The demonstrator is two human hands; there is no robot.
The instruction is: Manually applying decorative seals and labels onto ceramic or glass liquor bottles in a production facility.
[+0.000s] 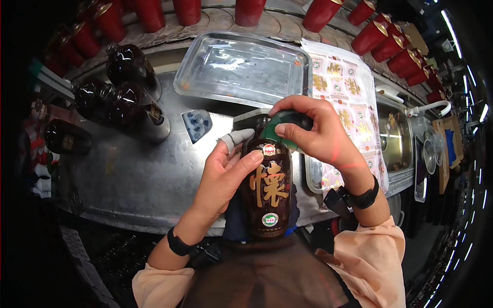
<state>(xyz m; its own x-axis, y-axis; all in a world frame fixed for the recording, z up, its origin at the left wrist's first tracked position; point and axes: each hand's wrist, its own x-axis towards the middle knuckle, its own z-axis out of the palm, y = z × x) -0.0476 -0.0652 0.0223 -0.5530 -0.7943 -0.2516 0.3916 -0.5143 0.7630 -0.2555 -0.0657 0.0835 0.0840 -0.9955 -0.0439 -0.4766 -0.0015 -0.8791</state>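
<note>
A dark brown glazed bottle point(259, 208) with a large gold character and small round labels leans against my apron, its neck pointing away from me. My left hand point(224, 172) is closed round its left shoulder, thumb on the front, a whitish cover on one finger. In my right hand point(321, 128) is a flat green scraper-like piece point(268, 132), pinched between thumb and fingers. Its edge lies against the bottle's shoulder, just below the neck. My right fingertips hide part of that piece.
Several dark bottles point(126, 105) stand at left on the metal table point(128, 179). Beyond my hands lies a shallow metal tray point(179, 84). A printed decal sheet point(362, 110) spreads at right beside a sink point(411, 154) with a white faucet point(436, 106). Red vessels point(246, 13) line the back.
</note>
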